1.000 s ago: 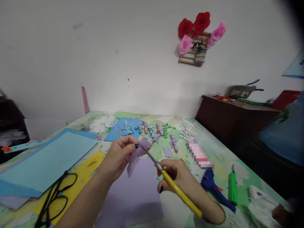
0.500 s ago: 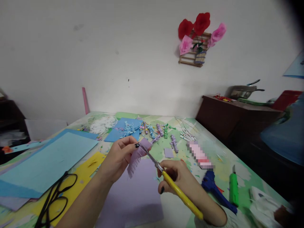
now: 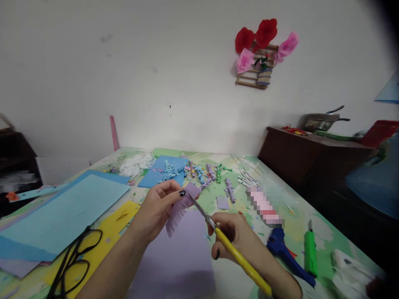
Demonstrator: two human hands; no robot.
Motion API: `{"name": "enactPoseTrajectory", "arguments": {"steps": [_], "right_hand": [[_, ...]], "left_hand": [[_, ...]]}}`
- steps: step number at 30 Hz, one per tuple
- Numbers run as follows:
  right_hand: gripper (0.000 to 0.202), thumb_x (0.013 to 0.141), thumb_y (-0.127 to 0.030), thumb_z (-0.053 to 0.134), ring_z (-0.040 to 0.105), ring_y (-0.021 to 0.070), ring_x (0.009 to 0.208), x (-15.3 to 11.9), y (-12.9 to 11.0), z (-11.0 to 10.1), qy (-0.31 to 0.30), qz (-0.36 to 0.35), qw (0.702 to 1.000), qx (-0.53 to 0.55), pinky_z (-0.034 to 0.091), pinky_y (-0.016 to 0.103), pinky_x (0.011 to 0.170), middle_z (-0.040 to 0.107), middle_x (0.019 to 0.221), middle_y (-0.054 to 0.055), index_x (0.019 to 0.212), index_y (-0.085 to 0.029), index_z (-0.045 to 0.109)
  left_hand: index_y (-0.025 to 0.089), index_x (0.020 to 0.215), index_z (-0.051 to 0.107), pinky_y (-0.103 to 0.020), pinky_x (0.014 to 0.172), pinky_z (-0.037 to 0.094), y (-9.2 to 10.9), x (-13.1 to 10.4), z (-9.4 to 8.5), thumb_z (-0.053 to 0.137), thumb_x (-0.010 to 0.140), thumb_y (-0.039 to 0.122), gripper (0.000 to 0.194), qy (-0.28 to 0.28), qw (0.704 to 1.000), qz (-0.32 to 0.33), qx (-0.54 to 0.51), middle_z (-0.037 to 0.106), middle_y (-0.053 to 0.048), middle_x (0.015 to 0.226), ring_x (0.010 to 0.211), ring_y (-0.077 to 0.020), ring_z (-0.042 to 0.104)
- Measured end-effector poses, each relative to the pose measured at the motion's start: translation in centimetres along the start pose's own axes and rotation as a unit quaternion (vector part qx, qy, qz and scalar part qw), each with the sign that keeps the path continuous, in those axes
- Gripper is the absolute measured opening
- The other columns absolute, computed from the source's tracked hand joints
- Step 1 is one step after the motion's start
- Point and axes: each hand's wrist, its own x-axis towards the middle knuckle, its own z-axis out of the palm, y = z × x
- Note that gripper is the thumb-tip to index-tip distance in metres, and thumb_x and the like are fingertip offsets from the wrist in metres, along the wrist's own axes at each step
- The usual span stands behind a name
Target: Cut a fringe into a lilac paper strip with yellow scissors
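Pinched between the thumb and fingers of my left hand (image 3: 160,209) is a strip of purple paper (image 3: 178,212), its lower edge cut into a fine fringe. My right hand (image 3: 232,236) is closed round scissors (image 3: 243,262) with yellow handles. The metal blades meet the strip close to my left thumb, beside the uncut end. Below both hands lies a larger purple sheet (image 3: 174,257). A small purple paper square (image 3: 222,202) rests on the table past my right hand, near a curled purple paper roll (image 3: 230,190).
Light blue sheets (image 3: 68,216), a yellow sheet (image 3: 107,226) and black-framed glasses (image 3: 75,257) lie at left. On the right are a blue glue gun (image 3: 288,255) and a green utility knife (image 3: 310,253). Blue paper scraps (image 3: 171,170) and white strings (image 3: 135,165) lie farther back.
The view has shifted slightly. The scissor blades remain at the purple strip, still pinched in my left hand; both hands are nearly in the same place.
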Motion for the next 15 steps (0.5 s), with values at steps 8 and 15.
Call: {"name": "enactPoseTrajectory", "arguments": {"steps": [8, 15], "right_hand": [[0.029, 0.066, -0.035, 0.077, 0.041, 0.0112, 0.050, -0.05, -0.38, -0.17, -0.017, -0.007, 1.000, -0.020, 0.028, 0.022, 0.047, 0.040, 0.053, -0.007, 0.071, -0.018, 0.054], [0.044, 0.063, -0.054, 0.078, 0.042, 0.0116, 0.049, 0.08, -0.33, -0.29, -0.013, -0.006, 1.000, -0.027, 0.027, 0.023, 0.045, 0.044, 0.052, -0.006, 0.070, -0.019, 0.052]], "left_hand": [[0.016, 0.061, 0.063, -0.022, 0.059, 0.047, 0.28, -0.23, 0.09, 0.078, 0.068, 0.022, 0.017, 0.016, 1.000, 0.008, -0.002, 0.061, 0.002, 0.057, 0.053, -0.0102, 0.054], [0.016, 0.062, 0.064, -0.021, 0.054, 0.045, 0.03, 0.17, -0.40, 0.076, 0.070, 0.020, 0.015, 0.022, 1.000, 0.017, -0.011, 0.060, 0.002, 0.057, 0.052, -0.0093, 0.054]]}}
